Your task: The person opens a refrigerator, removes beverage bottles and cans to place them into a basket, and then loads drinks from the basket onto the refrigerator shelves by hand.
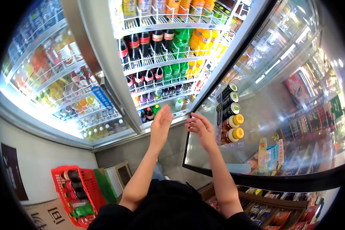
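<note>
My left hand [162,123] is raised in front of the open drinks fridge, empty, its fingers stretched out. Facing it across a gap, my right hand [202,129] has loosely curved, parted fingers and holds nothing. Beyond them, dark cola bottles [145,41] and green bottles [182,37] stand on a wire shelf [172,59]. Orange drink bottles [205,37] fill its right part. A white bottle [178,104] stands low in the fridge. Nearest my right hand are yellow-capped bottles [234,134] and dark cans [230,109] by the glass door.
The glass door [257,153] is swung open on my right. A second lit fridge [50,73] stands at left, with a blue label [102,97] by its edge. A red basket [94,184] of bottles sits lower left, above a cardboard box [46,214]. Snack shelves [272,201] are lower right.
</note>
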